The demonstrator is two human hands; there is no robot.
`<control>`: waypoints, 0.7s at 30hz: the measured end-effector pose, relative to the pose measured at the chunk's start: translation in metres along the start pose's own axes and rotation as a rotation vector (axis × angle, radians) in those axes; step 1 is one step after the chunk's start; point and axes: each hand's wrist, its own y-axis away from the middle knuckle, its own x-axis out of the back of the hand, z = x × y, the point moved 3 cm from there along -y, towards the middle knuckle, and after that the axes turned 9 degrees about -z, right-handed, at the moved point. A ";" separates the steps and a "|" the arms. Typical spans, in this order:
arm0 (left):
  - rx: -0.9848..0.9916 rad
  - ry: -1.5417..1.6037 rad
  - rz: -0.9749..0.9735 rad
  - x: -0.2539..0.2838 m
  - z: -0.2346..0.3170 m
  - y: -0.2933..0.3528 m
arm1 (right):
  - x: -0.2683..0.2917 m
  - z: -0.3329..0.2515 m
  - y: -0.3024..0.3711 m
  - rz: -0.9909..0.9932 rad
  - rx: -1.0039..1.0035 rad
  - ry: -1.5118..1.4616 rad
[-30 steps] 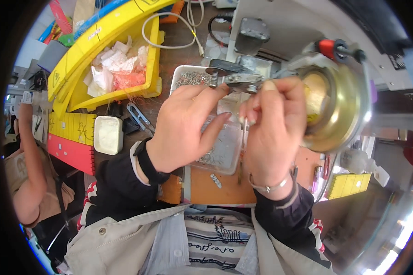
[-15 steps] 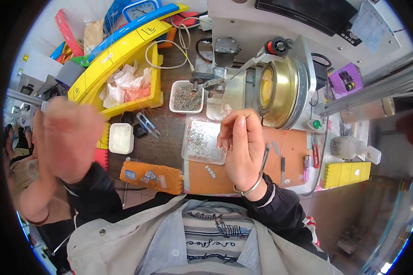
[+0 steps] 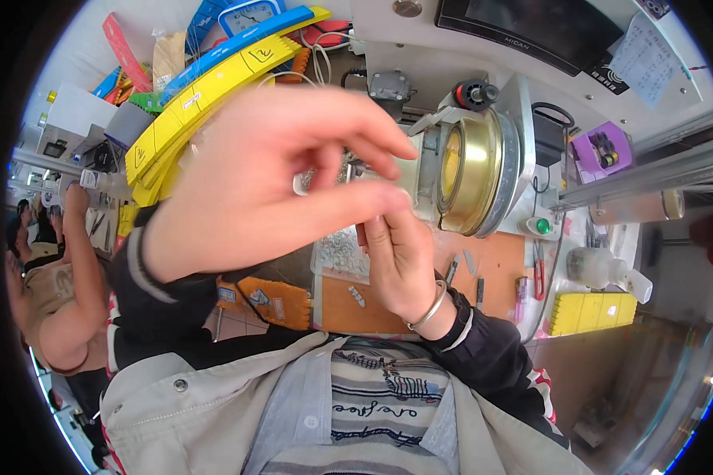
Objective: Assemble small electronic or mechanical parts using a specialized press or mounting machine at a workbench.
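1. My left hand point(image 3: 269, 182) is raised close to the camera, its thumb and forefinger nearly pinched together; I cannot tell whether anything sits between them.
2. That hand blocks much of my view: it covers most of the bench behind it, including part of the clear tray of small metal parts point(image 3: 342, 252).
3. My right hand point(image 3: 400, 261) is lower, just under the left fingertips, fingers drawn together and pointing up. It wears a silver bangle point(image 3: 429, 307). I cannot tell if it grips anything.
4. The tray lies just left of the right fingers, partly hidden by both hands.
5. Right of the fingertips stands a brass-coloured round drum point(image 3: 471, 170) on a grey machine point(image 3: 515, 119), near but apart from them.
6. Below the right fingers, an orange mat point(image 3: 495, 269) carries a few small metal pieces.
7. Further right are a red-handled cutter point(image 3: 538, 273), a yellow block point(image 3: 594, 310) and a clear bottle point(image 3: 598, 269).
8. Behind the left hand, yellow and blue curved rails point(image 3: 214, 71) run up to the left.
9. Another person point(image 3: 55, 285) sits well off to the left.
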 end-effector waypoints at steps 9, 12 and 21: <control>-0.066 -0.200 -0.066 -0.039 -0.045 -0.031 | 0.000 0.014 -0.006 0.058 0.040 0.131; 0.080 0.119 -0.032 -0.032 -0.059 -0.024 | 0.001 0.011 -0.003 0.048 -0.125 -0.080; 0.114 0.026 0.046 -0.031 -0.043 -0.005 | -0.004 0.009 -0.003 0.059 -0.038 0.131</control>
